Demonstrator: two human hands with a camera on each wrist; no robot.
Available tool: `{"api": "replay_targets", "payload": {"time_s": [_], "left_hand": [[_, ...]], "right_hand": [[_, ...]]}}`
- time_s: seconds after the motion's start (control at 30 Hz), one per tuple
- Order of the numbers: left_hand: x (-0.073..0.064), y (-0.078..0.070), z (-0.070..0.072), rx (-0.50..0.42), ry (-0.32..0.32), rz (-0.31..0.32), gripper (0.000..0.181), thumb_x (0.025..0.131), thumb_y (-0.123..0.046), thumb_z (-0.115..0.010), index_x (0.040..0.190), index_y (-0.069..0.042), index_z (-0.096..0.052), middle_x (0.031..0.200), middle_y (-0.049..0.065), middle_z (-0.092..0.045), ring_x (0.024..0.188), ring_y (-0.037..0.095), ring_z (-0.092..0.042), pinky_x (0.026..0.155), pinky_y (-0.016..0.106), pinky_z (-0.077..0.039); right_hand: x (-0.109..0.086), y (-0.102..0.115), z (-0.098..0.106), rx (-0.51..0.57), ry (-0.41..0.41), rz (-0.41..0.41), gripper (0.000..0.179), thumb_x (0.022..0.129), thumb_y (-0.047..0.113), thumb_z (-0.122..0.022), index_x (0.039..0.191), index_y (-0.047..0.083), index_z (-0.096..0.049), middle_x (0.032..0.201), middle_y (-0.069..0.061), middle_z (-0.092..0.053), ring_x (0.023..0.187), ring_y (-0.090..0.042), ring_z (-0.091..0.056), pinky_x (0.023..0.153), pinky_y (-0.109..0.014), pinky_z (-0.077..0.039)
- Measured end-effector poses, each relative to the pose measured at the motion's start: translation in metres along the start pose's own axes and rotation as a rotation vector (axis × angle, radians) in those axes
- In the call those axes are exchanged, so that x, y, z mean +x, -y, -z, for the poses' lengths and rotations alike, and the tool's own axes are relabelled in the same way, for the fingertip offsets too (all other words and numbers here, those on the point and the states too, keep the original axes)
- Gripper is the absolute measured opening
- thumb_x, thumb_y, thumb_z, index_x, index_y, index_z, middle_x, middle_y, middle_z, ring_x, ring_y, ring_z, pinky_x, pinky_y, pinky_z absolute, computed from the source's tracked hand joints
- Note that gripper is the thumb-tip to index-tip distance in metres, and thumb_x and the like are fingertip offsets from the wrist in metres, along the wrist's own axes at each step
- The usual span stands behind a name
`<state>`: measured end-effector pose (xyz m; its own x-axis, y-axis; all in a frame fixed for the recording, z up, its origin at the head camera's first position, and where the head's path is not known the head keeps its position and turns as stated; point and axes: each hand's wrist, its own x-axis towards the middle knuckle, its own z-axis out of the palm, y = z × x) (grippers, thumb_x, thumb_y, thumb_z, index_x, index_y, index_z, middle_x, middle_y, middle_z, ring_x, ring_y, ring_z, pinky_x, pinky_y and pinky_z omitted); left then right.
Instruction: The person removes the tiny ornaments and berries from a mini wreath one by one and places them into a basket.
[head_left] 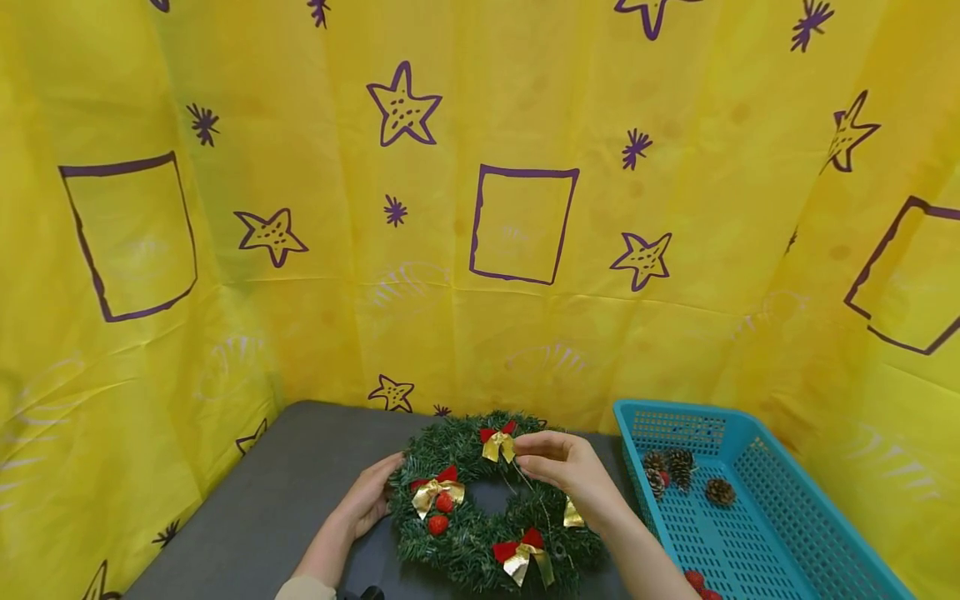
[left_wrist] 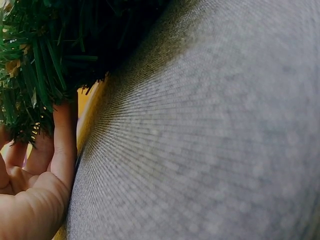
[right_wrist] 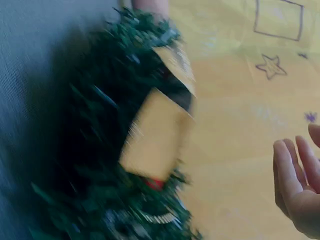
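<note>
A green wreath (head_left: 480, 542) lies on the dark table, with red-and-gold bows around its ring. Two red berries (head_left: 441, 513) sit beside the left bow (head_left: 439, 492). At the wreath's left outer edge, my left hand (head_left: 369, 493) holds the greenery; the left wrist view shows its fingers (left_wrist: 64, 145) reaching into the needles, with the tips hidden. My right hand (head_left: 566, 467) is raised over the right side, near the top bow (head_left: 498, 442). In the right wrist view its fingers (right_wrist: 286, 165) are loosely bent, apart from the wreath, with nothing visible between them.
A blue plastic basket (head_left: 738, 412) stands to the right of the wreath. Inside are several pinecones (head_left: 681, 467) and red berries (head_left: 696, 578). Yellow cloth (head_left: 517, 333) with purple drawings hangs behind and beside the grey table (head_left: 247, 500).
</note>
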<state>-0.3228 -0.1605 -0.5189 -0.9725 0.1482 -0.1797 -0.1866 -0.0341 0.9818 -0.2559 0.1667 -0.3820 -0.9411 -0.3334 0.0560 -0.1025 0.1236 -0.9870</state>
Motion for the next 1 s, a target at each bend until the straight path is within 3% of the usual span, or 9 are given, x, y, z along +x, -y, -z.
{"api": "replay_targets", "payload": {"time_s": [0.17,0.3,0.37,0.43,0.6,0.67,0.9,1.0], "left_hand": [[0.001,0.0,0.0,0.011,0.001,0.001,0.07,0.105,-0.041,-0.043,0.159,-0.004,-0.018,0.163,0.026,-0.006,0.08,0.013,-0.034,0.075,0.034,-0.034],[0.001,0.0,0.0,0.018,-0.006,-0.003,0.071,0.105,-0.042,-0.044,0.158,-0.003,-0.019,0.163,0.027,-0.005,0.09,0.016,-0.036,0.081,0.034,-0.036],[0.001,0.001,0.0,0.01,-0.009,-0.002,0.07,0.105,-0.041,-0.045,0.158,-0.003,-0.02,0.163,0.027,-0.006,0.086,0.017,-0.033,0.079,0.034,-0.035],[0.001,0.002,0.0,0.013,-0.016,0.001,0.07,0.104,-0.041,-0.045,0.158,-0.003,-0.02,0.163,0.026,-0.006,0.095,0.021,-0.039,0.083,0.037,-0.038],[0.001,0.001,-0.002,0.016,-0.027,0.007,0.07,0.104,-0.041,-0.045,0.158,-0.004,-0.021,0.163,0.025,-0.01,0.094,0.02,-0.04,0.089,0.044,-0.038],[0.0,0.001,-0.002,0.013,-0.024,0.008,0.069,0.104,-0.041,-0.045,0.158,-0.004,-0.021,0.163,0.025,-0.01,0.082,0.016,-0.034,0.087,0.042,-0.038],[0.0,0.002,-0.001,0.011,-0.023,0.016,0.07,0.104,-0.042,-0.045,0.158,-0.006,-0.021,0.162,0.023,-0.013,0.07,0.011,-0.032,0.079,0.038,-0.037],[0.0,0.0,0.0,0.017,-0.031,0.012,0.07,0.104,-0.043,-0.045,0.158,-0.006,-0.021,0.163,0.024,-0.011,0.086,0.013,-0.043,0.084,0.04,-0.04]], "right_hand": [[0.008,-0.011,-0.019,0.019,0.052,-0.002,0.046,0.092,0.023,-0.07,0.128,-0.004,-0.061,0.125,-0.016,-0.067,0.11,-0.019,-0.067,0.101,-0.042,-0.052],[0.012,-0.021,-0.032,0.041,0.123,0.008,0.049,0.094,0.025,-0.068,0.132,-0.004,-0.058,0.136,-0.025,-0.057,0.12,-0.027,-0.061,0.105,-0.045,-0.047],[0.013,-0.025,-0.037,0.049,0.153,0.015,0.049,0.095,0.026,-0.066,0.133,-0.004,-0.056,0.14,-0.027,-0.053,0.125,-0.03,-0.057,0.109,-0.045,-0.044],[0.015,-0.027,-0.042,0.052,0.17,0.018,0.049,0.096,0.026,-0.065,0.134,-0.004,-0.055,0.141,-0.027,-0.051,0.128,-0.032,-0.055,0.11,-0.046,-0.042],[0.023,-0.029,-0.056,0.021,0.124,0.006,0.041,0.093,0.023,-0.069,0.127,-0.001,-0.063,0.132,-0.021,-0.062,0.114,-0.023,-0.064,0.098,-0.044,-0.051],[0.026,-0.032,-0.063,0.012,0.105,0.0,0.036,0.093,0.019,-0.069,0.123,0.0,-0.066,0.127,-0.019,-0.066,0.106,-0.017,-0.066,0.095,-0.043,-0.053],[0.03,-0.042,-0.083,-0.025,0.065,-0.008,0.029,0.091,0.015,-0.071,0.116,0.002,-0.071,0.12,-0.015,-0.071,0.097,-0.015,-0.068,0.086,-0.038,-0.055],[0.031,-0.045,-0.088,-0.035,0.051,-0.004,0.026,0.09,0.014,-0.072,0.114,0.003,-0.072,0.118,-0.015,-0.072,0.095,-0.015,-0.069,0.084,-0.037,-0.056]]}}
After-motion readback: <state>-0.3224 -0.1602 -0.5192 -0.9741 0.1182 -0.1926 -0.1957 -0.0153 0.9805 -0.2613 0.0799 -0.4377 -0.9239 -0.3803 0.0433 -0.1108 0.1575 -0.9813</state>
